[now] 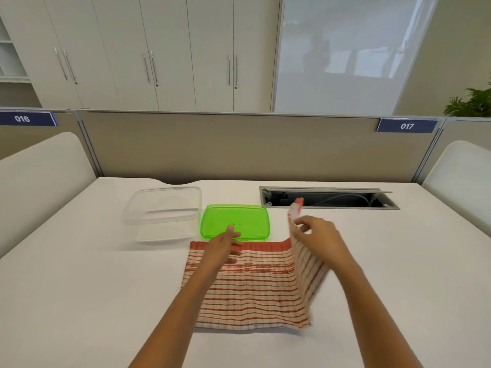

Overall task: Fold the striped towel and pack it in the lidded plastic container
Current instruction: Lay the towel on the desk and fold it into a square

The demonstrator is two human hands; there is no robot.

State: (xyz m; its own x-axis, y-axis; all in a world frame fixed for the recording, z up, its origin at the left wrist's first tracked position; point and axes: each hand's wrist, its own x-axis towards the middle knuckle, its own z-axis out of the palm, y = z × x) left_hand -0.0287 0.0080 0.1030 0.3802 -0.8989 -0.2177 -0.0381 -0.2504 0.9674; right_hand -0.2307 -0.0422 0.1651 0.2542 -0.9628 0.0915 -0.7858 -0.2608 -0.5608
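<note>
**The right edge of the striped towel is being lifted for a fold across itself.**

The far right corner of the striped towel [249, 285] is being pinched in the grip of the right hand [316, 235], with the raised flap standing nearly upright below it while the rest is lying flat on the desk [79, 288]. Left of that grip, the left hand [224, 245] is being held released, fingers spread over the towel's far edge, though contact cannot be told. The flap is best being carried leftward low and taut, with edges being matched and the flat part being pinned. Just beyond the left hand, the green lid [235, 221] is lying off; further left, the clear plastic container [162, 208] is standing uncovered and empty.
</note>
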